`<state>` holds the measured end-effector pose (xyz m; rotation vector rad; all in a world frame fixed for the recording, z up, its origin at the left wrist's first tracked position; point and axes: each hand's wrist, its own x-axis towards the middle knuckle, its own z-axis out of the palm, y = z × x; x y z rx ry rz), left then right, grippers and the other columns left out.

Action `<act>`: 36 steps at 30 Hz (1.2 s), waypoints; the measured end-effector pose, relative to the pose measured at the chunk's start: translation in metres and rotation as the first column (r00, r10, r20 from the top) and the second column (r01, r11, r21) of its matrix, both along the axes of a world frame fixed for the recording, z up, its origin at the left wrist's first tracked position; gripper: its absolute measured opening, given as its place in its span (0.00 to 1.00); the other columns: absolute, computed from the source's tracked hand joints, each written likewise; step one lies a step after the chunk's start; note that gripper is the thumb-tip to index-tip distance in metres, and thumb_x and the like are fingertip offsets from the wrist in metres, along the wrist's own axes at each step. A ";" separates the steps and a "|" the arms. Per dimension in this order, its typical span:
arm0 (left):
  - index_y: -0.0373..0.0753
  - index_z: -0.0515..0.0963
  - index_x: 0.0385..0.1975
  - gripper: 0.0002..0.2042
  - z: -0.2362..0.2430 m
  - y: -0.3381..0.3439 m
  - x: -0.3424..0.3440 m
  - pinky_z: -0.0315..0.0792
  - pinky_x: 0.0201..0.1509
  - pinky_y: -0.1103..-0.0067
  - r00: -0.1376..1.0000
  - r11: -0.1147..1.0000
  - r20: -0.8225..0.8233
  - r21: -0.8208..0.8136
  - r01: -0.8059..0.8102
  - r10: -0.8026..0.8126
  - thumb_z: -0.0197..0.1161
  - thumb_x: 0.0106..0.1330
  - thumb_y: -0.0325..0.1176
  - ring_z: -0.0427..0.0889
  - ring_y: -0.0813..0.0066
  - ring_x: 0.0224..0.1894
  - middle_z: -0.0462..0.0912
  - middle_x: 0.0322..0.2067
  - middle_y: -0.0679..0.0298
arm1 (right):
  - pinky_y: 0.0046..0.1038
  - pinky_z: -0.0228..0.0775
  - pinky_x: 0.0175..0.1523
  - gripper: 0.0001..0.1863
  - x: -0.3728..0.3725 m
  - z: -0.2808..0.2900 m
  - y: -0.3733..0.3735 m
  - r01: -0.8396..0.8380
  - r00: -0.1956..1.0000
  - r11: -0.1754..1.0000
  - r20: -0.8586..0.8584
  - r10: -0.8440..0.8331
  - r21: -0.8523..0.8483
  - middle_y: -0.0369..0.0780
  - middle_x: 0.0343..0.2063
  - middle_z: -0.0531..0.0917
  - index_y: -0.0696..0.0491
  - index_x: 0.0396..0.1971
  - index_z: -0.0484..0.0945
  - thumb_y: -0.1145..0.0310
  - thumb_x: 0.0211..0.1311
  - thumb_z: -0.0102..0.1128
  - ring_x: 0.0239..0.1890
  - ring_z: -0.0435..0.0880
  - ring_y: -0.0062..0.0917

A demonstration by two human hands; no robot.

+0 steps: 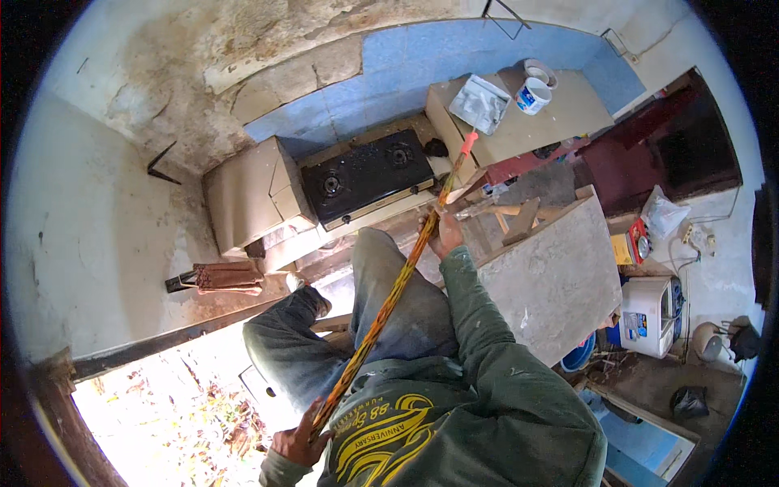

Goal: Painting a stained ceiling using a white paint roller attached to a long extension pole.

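Note:
A long pole (381, 312) wrapped in an orange, yellow and dark pattern runs diagonally across my body. My left hand (302, 441) is closed around its lower end by my left hip. Farther up, my right hand (442, 233) grips the pole above my knees. At the far end a pink-red handle (469, 143) meets the near edge of a whitish, paint-smeared tray (480, 104) on the tiled counter (552, 114). Whatever head the handle carries is hard to make out against the tray. A white tub (533, 96) stands just right of the tray.
A black two-burner stove (365, 178) sits left of the counter. To my right is a grey slab tabletop (556, 284). A white appliance (647, 316) stands beyond it. Brown folded cloth (229, 278) hangs at the left wall, above a bright doorway (178, 398).

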<state>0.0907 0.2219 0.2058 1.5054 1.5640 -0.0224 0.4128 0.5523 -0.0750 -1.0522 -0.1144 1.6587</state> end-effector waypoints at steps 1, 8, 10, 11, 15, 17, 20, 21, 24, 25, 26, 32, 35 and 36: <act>0.44 0.66 0.60 0.30 -0.003 -0.013 -0.008 0.76 0.28 0.66 0.996 0.999 -0.082 0.007 -0.042 0.043 0.65 0.56 0.37 0.82 0.54 0.23 0.81 0.20 0.55 | 0.33 0.75 0.31 0.12 0.004 -0.008 0.000 0.011 1.000 1.000 -0.022 -0.011 0.021 0.39 0.23 0.75 0.54 0.34 0.70 0.60 0.67 0.54 0.25 0.78 0.29; 0.48 0.70 0.55 0.18 -0.019 -0.077 -0.047 0.69 0.20 0.74 0.943 0.942 -0.327 0.332 0.055 0.060 0.59 0.65 0.33 0.75 0.72 0.14 0.76 0.16 0.70 | 0.37 0.74 0.38 0.11 -0.029 0.014 -0.024 -0.073 0.997 0.985 -0.029 0.078 0.156 0.38 0.26 0.74 0.52 0.36 0.70 0.60 0.69 0.50 0.29 0.76 0.28; 0.47 0.72 0.51 0.16 -0.026 -0.094 -0.062 0.71 0.24 0.69 0.930 0.973 -0.318 0.196 -0.124 0.183 0.59 0.63 0.30 0.78 0.66 0.20 0.79 0.23 0.65 | 0.38 0.72 0.41 0.10 -0.041 0.043 -0.035 -0.075 0.997 0.993 0.031 0.073 0.088 0.35 0.26 0.72 0.48 0.35 0.70 0.58 0.70 0.50 0.30 0.75 0.26; 0.45 0.73 0.48 0.14 -0.009 -0.077 -0.059 0.73 0.32 0.65 0.904 0.981 -0.381 0.073 -0.179 0.194 0.60 0.61 0.30 0.79 0.62 0.25 0.80 0.28 0.63 | 0.39 0.72 0.43 0.08 -0.041 0.053 -0.041 -0.123 0.991 0.988 0.063 0.117 0.095 0.34 0.26 0.72 0.47 0.35 0.70 0.59 0.70 0.50 0.31 0.75 0.26; 0.47 0.73 0.44 0.12 -0.047 -0.140 -0.085 0.73 0.36 0.63 0.827 0.887 -0.351 0.313 -0.339 0.439 0.60 0.60 0.32 0.80 0.57 0.31 0.80 0.28 0.60 | 0.43 0.72 0.47 0.07 -0.089 0.130 -0.080 -0.195 0.978 0.972 0.096 0.183 0.133 0.35 0.27 0.72 0.47 0.35 0.70 0.60 0.71 0.50 0.33 0.77 0.26; 0.48 0.74 0.42 0.11 -0.052 -0.141 -0.086 0.73 0.36 0.62 0.767 0.850 -0.374 0.297 -0.434 0.522 0.60 0.59 0.31 0.80 0.56 0.31 0.80 0.25 0.59 | 0.44 0.73 0.47 0.08 -0.101 0.140 -0.097 -0.265 0.962 0.945 0.111 0.248 0.190 0.36 0.27 0.73 0.47 0.36 0.70 0.59 0.71 0.50 0.34 0.77 0.28; 0.48 0.77 0.36 0.09 -0.061 -0.162 -0.093 0.74 0.34 0.62 0.621 0.687 -0.302 0.405 -0.603 0.723 0.60 0.56 0.29 0.81 0.53 0.30 0.81 0.24 0.55 | 0.44 0.74 0.48 0.09 -0.127 0.160 -0.128 -0.366 0.930 0.910 0.096 0.354 0.196 0.39 0.31 0.76 0.49 0.37 0.69 0.59 0.71 0.49 0.36 0.79 0.32; 0.50 0.78 0.36 0.08 -0.073 -0.182 -0.101 0.74 0.33 0.62 0.584 0.701 -0.389 0.399 -0.591 0.713 0.60 0.56 0.32 0.81 0.53 0.30 0.81 0.24 0.54 | 0.45 0.74 0.48 0.09 -0.135 0.162 -0.136 -0.410 0.912 0.888 0.100 0.398 0.207 0.40 0.32 0.77 0.50 0.38 0.69 0.60 0.71 0.48 0.38 0.80 0.34; 0.53 0.80 0.34 0.06 -0.130 -0.243 -0.126 0.74 0.32 0.62 0.397 0.570 -0.439 0.395 -0.720 0.806 0.61 0.57 0.38 0.81 0.52 0.30 0.81 0.25 0.54 | 0.46 0.77 0.47 0.12 -0.173 0.193 -0.165 -0.537 0.843 0.796 0.149 0.516 0.281 0.45 0.35 0.79 0.56 0.43 0.68 0.62 0.73 0.44 0.39 0.81 0.34; 0.55 0.80 0.33 0.06 -0.153 -0.264 -0.132 0.74 0.32 0.62 0.336 0.523 -0.454 0.390 -0.758 0.825 0.61 0.58 0.40 0.81 0.52 0.30 0.82 0.26 0.54 | 0.45 0.78 0.49 0.13 -0.183 0.198 -0.174 -0.576 0.817 0.765 0.173 0.550 0.289 0.46 0.36 0.80 0.57 0.44 0.67 0.62 0.72 0.45 0.40 0.82 0.35; 0.50 0.80 0.35 0.08 -0.179 -0.286 -0.141 0.74 0.32 0.63 0.311 0.409 -0.290 0.395 -0.823 0.905 0.61 0.59 0.41 0.81 0.52 0.30 0.82 0.28 0.53 | 0.43 0.79 0.50 0.14 -0.195 0.205 -0.183 -0.611 0.791 0.735 0.196 0.579 0.295 0.46 0.36 0.80 0.57 0.46 0.66 0.62 0.72 0.45 0.41 0.83 0.37; 0.35 0.79 0.31 0.13 -0.331 -0.397 -0.140 0.74 0.34 0.65 0.060 0.050 0.005 0.496 -0.867 0.998 0.59 0.59 0.40 0.80 0.53 0.32 0.81 0.29 0.50 | 0.42 0.77 0.51 0.10 -0.278 0.249 -0.222 -0.797 0.593 0.486 0.315 0.741 0.358 0.46 0.37 0.79 0.53 0.44 0.63 0.63 0.72 0.46 0.44 0.83 0.39; 0.36 0.79 0.27 0.10 -0.331 -0.394 -0.134 0.73 0.31 0.65 0.203 0.294 -0.217 0.583 -0.757 0.955 0.57 0.60 0.36 0.79 0.54 0.29 0.81 0.26 0.53 | 0.42 0.78 0.50 0.10 -0.318 0.267 -0.228 -0.795 0.580 0.413 0.356 0.733 0.444 0.46 0.37 0.79 0.53 0.43 0.62 0.64 0.71 0.47 0.43 0.83 0.39; 0.36 0.79 0.27 0.10 -0.337 -0.398 -0.130 0.73 0.31 0.65 0.190 0.281 -0.213 0.581 -0.764 0.958 0.57 0.60 0.36 0.79 0.54 0.29 0.81 0.26 0.53 | 0.41 0.78 0.49 0.10 -0.331 0.264 -0.224 -0.833 0.545 0.384 0.479 0.688 0.398 0.45 0.36 0.79 0.52 0.44 0.62 0.64 0.71 0.47 0.42 0.83 0.38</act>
